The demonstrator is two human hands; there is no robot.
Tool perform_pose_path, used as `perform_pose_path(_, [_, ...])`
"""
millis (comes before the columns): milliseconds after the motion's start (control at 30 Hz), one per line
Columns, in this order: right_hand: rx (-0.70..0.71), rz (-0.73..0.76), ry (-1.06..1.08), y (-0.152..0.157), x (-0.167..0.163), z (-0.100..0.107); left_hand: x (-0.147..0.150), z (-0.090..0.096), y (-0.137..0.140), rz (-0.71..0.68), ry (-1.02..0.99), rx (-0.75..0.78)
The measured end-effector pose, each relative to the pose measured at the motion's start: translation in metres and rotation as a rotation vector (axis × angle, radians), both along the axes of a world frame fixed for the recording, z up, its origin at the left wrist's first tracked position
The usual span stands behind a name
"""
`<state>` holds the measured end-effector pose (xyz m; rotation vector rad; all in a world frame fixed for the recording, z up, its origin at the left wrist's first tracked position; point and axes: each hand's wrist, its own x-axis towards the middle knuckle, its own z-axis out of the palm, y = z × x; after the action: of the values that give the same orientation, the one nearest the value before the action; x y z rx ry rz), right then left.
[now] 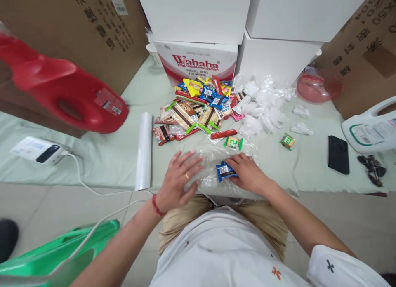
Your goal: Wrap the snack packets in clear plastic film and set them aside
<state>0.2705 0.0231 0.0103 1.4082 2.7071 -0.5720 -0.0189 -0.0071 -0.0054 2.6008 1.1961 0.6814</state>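
Note:
My right hand (248, 171) is closed around a blue-wrapped snack (225, 170) near the table's front edge. Beneath it a clear plastic bag (208, 180) lies spread out. To the left, my left hand (181, 177) hovers at the bag's edge, its fingers spread and nothing in them. Just beyond the hands sits a green-wrapped biscuit (233, 143), with a red-wrapped stick (223, 134) behind it. Farther back is a heap of mixed wrapped snacks (198, 109) in yellow, blue, red and green packets.
A white roll (144, 151), a power bank (40, 150) with cable and a red jug (68, 89) are on the left. Right of the heap lie crumpled clear bags (262, 99), another green packet (287, 141), a phone (338, 154) and a white jug (371, 128). A Wahaha box (198, 52) stands behind.

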Motion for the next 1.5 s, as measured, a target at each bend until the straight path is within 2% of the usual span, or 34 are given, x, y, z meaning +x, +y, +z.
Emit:
perform_pose_path(100, [0.012,-0.064,0.018,-0.002,0.004,-0.002,0.01,-0.016,-0.035,-0.189,0.097,0.037])
perform_pose_path(133, [0.019,-0.09,0.019,-0.002,0.004,-0.003,0.014,-0.024,-0.043,-0.206,0.12,0.057])
perform_pose_path(233, [0.032,-0.151,0.042,-0.005,0.006,-0.006,0.024,-0.045,-0.055,-0.156,0.132,0.093])
perform_pose_path(300, [0.056,-0.137,0.109,-0.012,0.014,-0.004,0.028,-0.05,-0.056,-0.128,0.096,0.067])
perform_pose_path(400, [0.117,-0.041,0.229,-0.037,0.04,-0.003,0.027,-0.043,-0.054,-0.119,0.018,0.01])
perform_pose_path(500, [0.136,0.044,0.228,-0.073,0.071,-0.017,0.024,-0.031,-0.052,-0.109,-0.071,-0.012])
perform_pose_path(633, [0.16,-0.08,0.179,-0.103,0.093,-0.048,0.021,-0.021,-0.044,-0.107,-0.183,-0.055])
perform_pose_path(733, [0.178,-0.12,0.348,-0.097,0.095,-0.045,0.017,-0.018,-0.032,-0.068,-0.257,-0.113])
perform_pose_path(833, [0.08,-0.184,0.564,-0.072,0.094,-0.018,0.014,-0.015,-0.016,0.024,-0.327,-0.163])
perform_pose_path(933, [-0.093,-0.372,0.651,-0.039,0.09,0.001,0.018,-0.015,0.006,0.248,-0.321,-0.22])
perform_pose_path(1033, [-0.194,-0.591,0.497,-0.01,0.081,-0.003,0.03,-0.016,0.032,0.501,-0.188,-0.32])
perform_pose_path(1100, [-0.165,-0.657,0.264,0.001,0.076,-0.011,0.038,-0.015,0.048,0.6,-0.062,-0.323])
perform_pose_path(1200, [-0.05,-0.638,0.016,0.005,0.074,-0.018,0.042,-0.009,0.057,0.723,-0.003,-0.154])
perform_pose_path(1300, [-0.016,-0.56,0.053,0.011,0.08,-0.016,0.039,0.005,0.044,0.793,-0.128,0.167])
perform_pose_path(1367, [0.043,-0.55,0.091,0.022,0.082,-0.013,0.042,0.014,0.026,0.698,-0.242,0.429])
perform_pose_path(1400, [0.077,-0.557,0.087,0.03,0.08,-0.012,0.046,0.017,0.016,0.577,-0.291,0.527])
perform_pose_path(1433, [0.104,-0.565,0.07,0.039,0.076,-0.012,0.052,0.018,0.007,0.412,-0.319,0.577])
perform_pose_path(1500, [0.118,-0.565,0.022,0.058,0.061,-0.015,0.071,0.016,-0.005,0.053,-0.276,0.484])
